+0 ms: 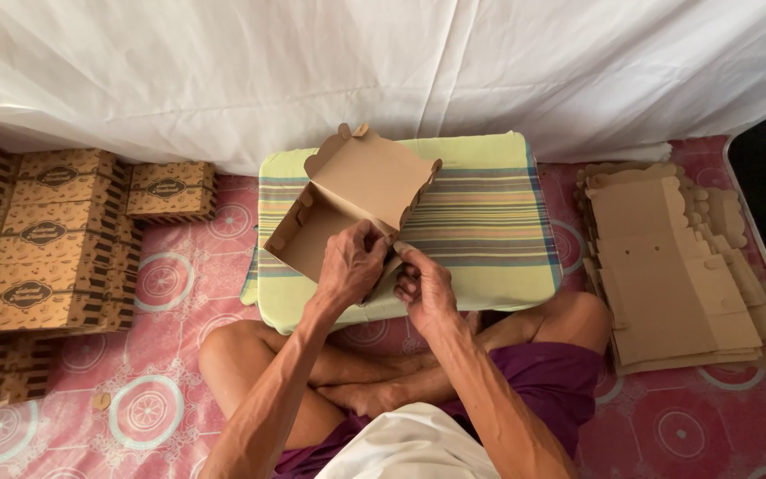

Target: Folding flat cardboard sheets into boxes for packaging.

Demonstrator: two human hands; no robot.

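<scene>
A brown cardboard box (347, 191), half folded with its scalloped lid standing open, rests on a striped green cushion (480, 213) in front of my crossed legs. My left hand (350, 262) grips the box's near right corner from above, fingers curled over the wall. My right hand (423, 286) pinches a flap at that same corner, touching the left hand's fingertips. The corner itself is hidden under my fingers.
Finished printed brown boxes (50, 235) are stacked at the left, one more (170, 189) beside them. A pile of flat unfolded cardboard blanks (676, 266) lies at the right. A pink patterned sheet (161, 390) covers the floor; a white cloth (383, 71) hangs behind.
</scene>
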